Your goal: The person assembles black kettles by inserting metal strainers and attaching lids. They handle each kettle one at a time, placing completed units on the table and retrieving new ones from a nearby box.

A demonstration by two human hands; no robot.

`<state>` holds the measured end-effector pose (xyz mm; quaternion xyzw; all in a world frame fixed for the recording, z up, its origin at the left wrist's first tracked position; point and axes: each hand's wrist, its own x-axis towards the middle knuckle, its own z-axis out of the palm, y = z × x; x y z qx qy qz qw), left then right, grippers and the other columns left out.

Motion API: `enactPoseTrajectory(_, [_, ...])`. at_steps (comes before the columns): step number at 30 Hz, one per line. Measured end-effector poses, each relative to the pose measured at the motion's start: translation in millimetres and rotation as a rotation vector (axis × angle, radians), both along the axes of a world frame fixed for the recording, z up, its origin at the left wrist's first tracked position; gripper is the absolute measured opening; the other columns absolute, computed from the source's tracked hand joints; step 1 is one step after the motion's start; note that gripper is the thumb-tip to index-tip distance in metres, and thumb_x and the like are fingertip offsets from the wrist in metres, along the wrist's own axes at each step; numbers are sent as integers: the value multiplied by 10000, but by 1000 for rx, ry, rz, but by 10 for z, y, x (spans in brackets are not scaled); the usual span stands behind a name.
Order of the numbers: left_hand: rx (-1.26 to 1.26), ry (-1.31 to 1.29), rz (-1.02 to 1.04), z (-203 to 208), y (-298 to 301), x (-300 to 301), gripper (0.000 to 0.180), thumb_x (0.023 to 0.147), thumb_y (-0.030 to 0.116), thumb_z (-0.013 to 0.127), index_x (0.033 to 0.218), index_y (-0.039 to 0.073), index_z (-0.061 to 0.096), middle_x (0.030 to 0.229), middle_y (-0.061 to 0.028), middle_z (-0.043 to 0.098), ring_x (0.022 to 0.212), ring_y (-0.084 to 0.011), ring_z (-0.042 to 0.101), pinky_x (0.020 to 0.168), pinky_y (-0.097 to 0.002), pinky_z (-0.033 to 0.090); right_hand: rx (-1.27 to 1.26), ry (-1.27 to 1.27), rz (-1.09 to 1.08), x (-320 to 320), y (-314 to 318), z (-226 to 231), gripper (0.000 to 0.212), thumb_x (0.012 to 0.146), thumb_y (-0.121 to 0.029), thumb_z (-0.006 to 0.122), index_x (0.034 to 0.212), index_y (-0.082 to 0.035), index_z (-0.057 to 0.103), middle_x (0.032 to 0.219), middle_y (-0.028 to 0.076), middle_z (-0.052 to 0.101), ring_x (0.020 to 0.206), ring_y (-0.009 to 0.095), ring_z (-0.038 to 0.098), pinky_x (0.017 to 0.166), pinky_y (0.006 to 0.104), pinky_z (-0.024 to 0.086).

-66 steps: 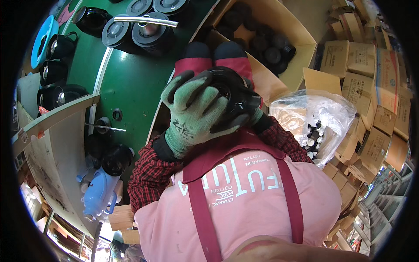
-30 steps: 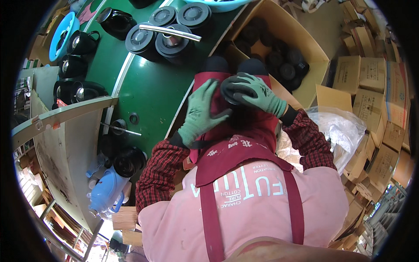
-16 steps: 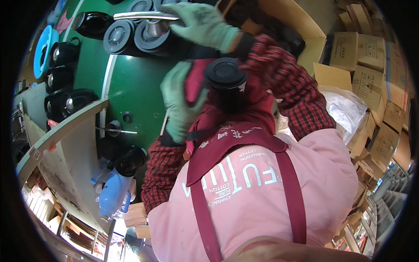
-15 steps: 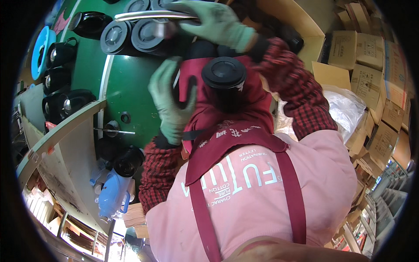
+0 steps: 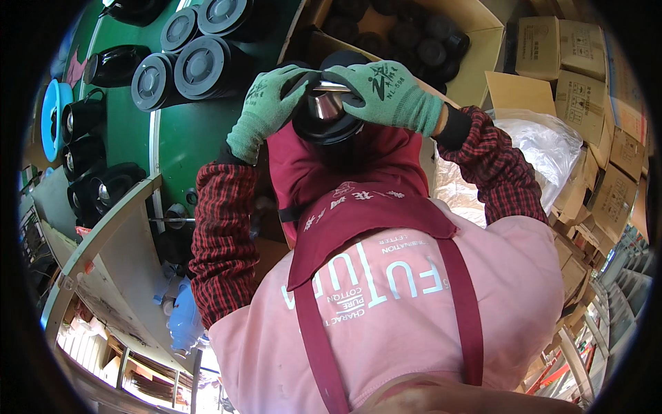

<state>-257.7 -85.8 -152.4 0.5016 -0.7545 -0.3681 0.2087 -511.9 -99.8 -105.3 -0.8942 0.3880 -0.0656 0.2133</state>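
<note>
A round black piece (image 5: 327,131) sits upright at my lap, with a shiny metal cone-shaped part (image 5: 325,105) above its rim. Across that part lies the end of a silver metal bar (image 5: 332,86), seen nearly end-on. My left hand (image 5: 270,103), in a green glove with dark fingertips, grips the bar's left end, fingers curled. From the right my right hand (image 5: 386,94), in a matching glove, closes on the bar too. Gloved fingers hide most of the bar and the far side of the black piece.
Several black lidded cylinders (image 5: 200,67) stand on the green bench (image 5: 124,127) at left, beside black jugs (image 5: 81,114) and a blue basin (image 5: 52,121). Behind my hands an open carton (image 5: 476,31) holds black parts. Clear plastic (image 5: 545,148) and cartons (image 5: 583,114) are at right.
The silver bar has come down from above the bench to the black piece at my lap. My left hand, open before, has risen and closed on it beside my right hand.
</note>
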Motion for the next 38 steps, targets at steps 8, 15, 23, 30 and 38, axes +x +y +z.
enactPoseTrajectory(8, [-200, 89, -60, -354, -151, -63, 311, 991, 247, 530, 1190, 96, 716, 1186, -55, 704, 1152, -284, 603, 1062, -419, 399, -128, 116, -18, 295, 407, 157, 520, 888, -360, 690, 1281, -31, 610, 943, 102, 620, 809, 260, 648, 687, 389, 512])
enactPoseTrajectory(15, [-220, -45, -88, -505, -23, 17, 321, 998, 277, 565, 1199, 80, 721, 1261, -89, 681, 1259, -297, 567, 1191, -467, 283, -45, -609, -12, 225, -178, 48, 531, 920, -342, 678, 1376, -86, 583, 1249, 161, 598, 1155, 353, 576, 1038, 457, 458])
enactPoseTrajectory(23, [-9, 258, 16, -809, -79, 95, 534, 972, 297, 613, 1457, 97, 513, 1424, -178, 547, 1332, -366, 506, 1148, -483, 368, -59, -693, 184, 1244, 442, -85, 726, 948, -425, 669, 1534, -74, 422, 1547, 220, 418, 1460, 435, 367, 1228, 533, 282])
enactPoseTrajectory(30, [190, 141, 600, -793, -99, -491, 721, 953, 443, 608, 1550, 92, 407, 1475, -237, 479, 1352, -418, 478, 1134, -472, 395, -254, -699, -295, 611, -352, -820, 277, 974, -210, 585, 1193, -59, 663, 1167, 148, 642, 1061, 347, 629, 945, 460, 499])
enactPoseTrajectory(38, [1173, 413, 325, 1267, 239, -128, 562, 997, 383, 683, 1493, 166, 533, 1460, -85, 559, 1261, -187, 568, 1105, -361, 430, -129, -367, 115, 878, -226, -1063, 272, 985, -343, 536, 1026, -146, 720, 991, 84, 690, 1055, 295, 640, 987, 445, 453])
